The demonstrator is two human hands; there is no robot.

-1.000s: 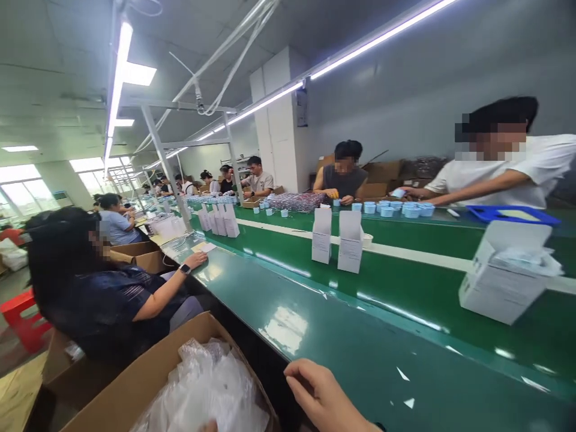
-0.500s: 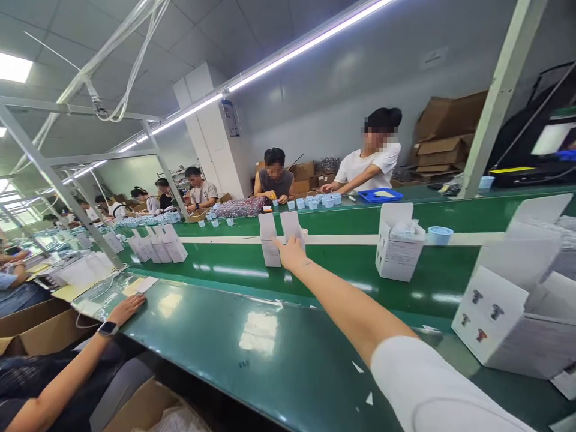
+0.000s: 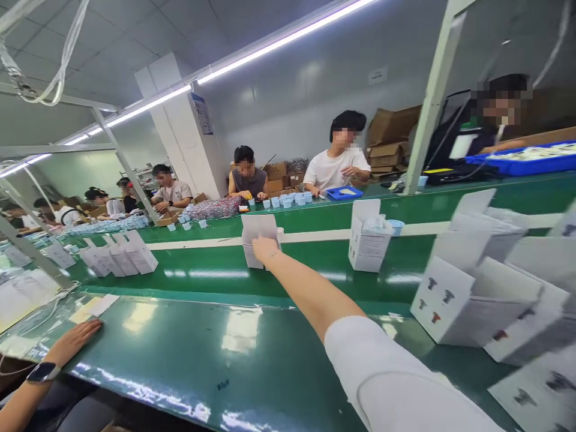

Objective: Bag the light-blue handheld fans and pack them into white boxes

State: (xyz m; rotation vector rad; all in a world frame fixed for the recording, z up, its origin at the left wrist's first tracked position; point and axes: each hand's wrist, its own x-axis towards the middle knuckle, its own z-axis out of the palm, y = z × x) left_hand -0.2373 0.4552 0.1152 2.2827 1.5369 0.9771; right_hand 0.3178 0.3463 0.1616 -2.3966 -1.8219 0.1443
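Box (image 3: 257, 225), wht., lid up, held in R grip (image 3: 267, 249); R of grip: 2nd box (image 3: 369, 251), bag (image 3: 377, 224) in, lid unclosed.

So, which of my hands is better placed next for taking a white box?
Probably your right hand: it is at a white box, arm outstretched, while your left hand is not in view.

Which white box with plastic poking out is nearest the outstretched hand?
The first white box right of the right hand, beside a blue cup; another plastic-topped box stands farther right.
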